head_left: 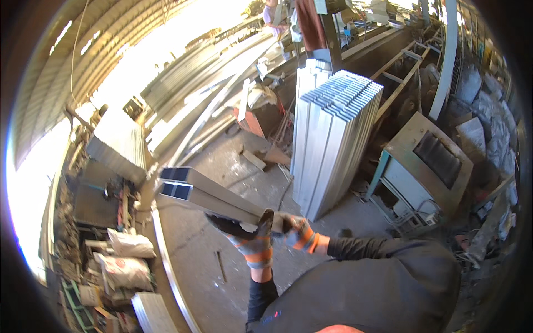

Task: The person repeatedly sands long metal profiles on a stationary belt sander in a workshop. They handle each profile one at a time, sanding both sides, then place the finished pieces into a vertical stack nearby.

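Just ahead of my dark sleeves point(355, 248), I am holding a pair of pale metal tubes point(225, 198) at a slant, one lying along the other, their dark open ends pointing away to my left. My gloved right hand point(297, 230) is gripping their near end, though I cannot tell how each finger is sitting. My gloved left hand point(251, 238) is cupping them from below, a little farther along, with its thumb standing up on the near side. Left of my left wrist, a thin rod point(221, 266) is lying on the grey floor point(191, 241). To my left, a long pale strip point(171, 272) is running along the floor, and white sacks point(127, 272) are slumping beyond it. Past my hands, a tall bundle of metal profiles point(319, 158) is standing upright on the floor; to its right, a box-like bench point(408, 137) is showing a dark panel point(438, 154) on its top. Farther off, another person point(271, 16) is showing small, and a ribbed roof point(100, 50) is curving on the left.
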Motion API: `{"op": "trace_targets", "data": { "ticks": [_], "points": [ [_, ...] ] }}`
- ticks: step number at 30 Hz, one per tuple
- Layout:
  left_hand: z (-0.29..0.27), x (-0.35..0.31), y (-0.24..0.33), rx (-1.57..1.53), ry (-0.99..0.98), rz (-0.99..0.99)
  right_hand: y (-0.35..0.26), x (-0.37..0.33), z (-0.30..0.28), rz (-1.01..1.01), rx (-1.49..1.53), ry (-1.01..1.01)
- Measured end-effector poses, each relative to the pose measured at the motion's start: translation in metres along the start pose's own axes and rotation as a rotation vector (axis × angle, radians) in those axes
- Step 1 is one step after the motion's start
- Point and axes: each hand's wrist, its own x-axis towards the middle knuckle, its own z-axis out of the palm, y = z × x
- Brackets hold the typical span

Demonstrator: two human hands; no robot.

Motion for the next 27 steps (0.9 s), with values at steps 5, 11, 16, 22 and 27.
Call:
{"op": "trace_targets", "data": {
  "ticks": [5, 11, 16, 22, 27],
  "points": [
    [0.139, 0.047, -0.062, -0.098, -0.092, -0.033, 0.112, 0.027, -0.031, 0.196, 0.122, -0.108],
    [0.249, 0.076, -0.125, -0.21, -0.373, -0.112, 0.281, 0.001, -0.107, 0.374, 0.056, -0.444],
    [0.339, 0.092, -0.204, -0.2, -0.548, -0.248, 0.362, -0.12, -0.205, 0.898, -0.355, -0.657],
    [0.435, 0.114, -0.336, -0.122, -0.637, -0.242, 0.379, -0.296, -0.249, 1.652, -0.416, -0.481],
    [0.515, 0.123, -0.426, -0.193, -0.726, -0.204, 0.342, -0.363, -0.199, 2.151, -0.388, -0.247]
  ]
}}
